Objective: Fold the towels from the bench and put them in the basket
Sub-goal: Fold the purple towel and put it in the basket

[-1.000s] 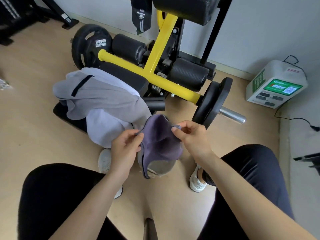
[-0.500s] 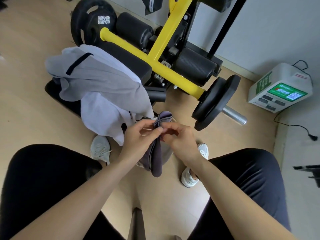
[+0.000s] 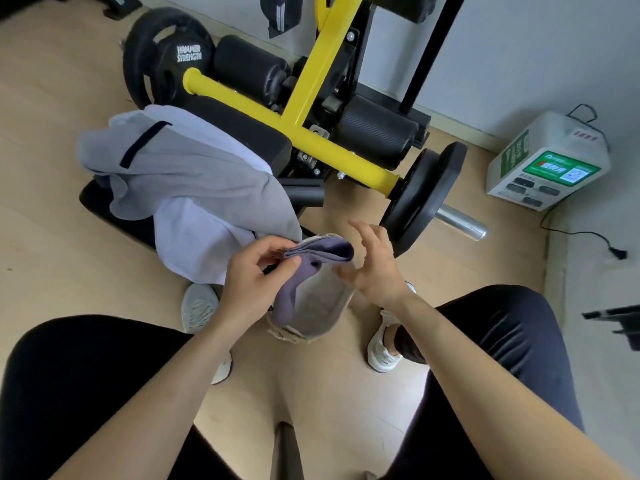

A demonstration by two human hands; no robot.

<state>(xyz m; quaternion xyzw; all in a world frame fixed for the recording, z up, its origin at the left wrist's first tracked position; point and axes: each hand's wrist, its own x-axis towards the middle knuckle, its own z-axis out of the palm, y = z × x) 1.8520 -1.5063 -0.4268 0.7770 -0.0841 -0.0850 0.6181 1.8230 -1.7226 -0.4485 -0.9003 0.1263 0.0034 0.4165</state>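
Observation:
My left hand (image 3: 254, 271) pinches a small purple towel (image 3: 317, 252), folded over, with its lower part hanging down. It hangs just above a beige fabric basket (image 3: 323, 308) that stands on the floor between my feet. My right hand (image 3: 375, 263) hovers beside the towel with fingers spread and holds nothing. A grey towel (image 3: 194, 174) and a white towel (image 3: 194, 237) lie draped in a heap over the black bench pad (image 3: 249, 133) to the left.
A yellow-framed weight machine (image 3: 311, 109) with black plates (image 3: 420, 195) and rollers stands behind the basket. A white device (image 3: 547, 161) with a cable sits on the floor at the right wall. My knees and white shoes flank the basket.
The towel's corners were brought together into a fold. My right hand then let go and opened, moving slightly right, while my left hand kept its pinch on the folded towel.

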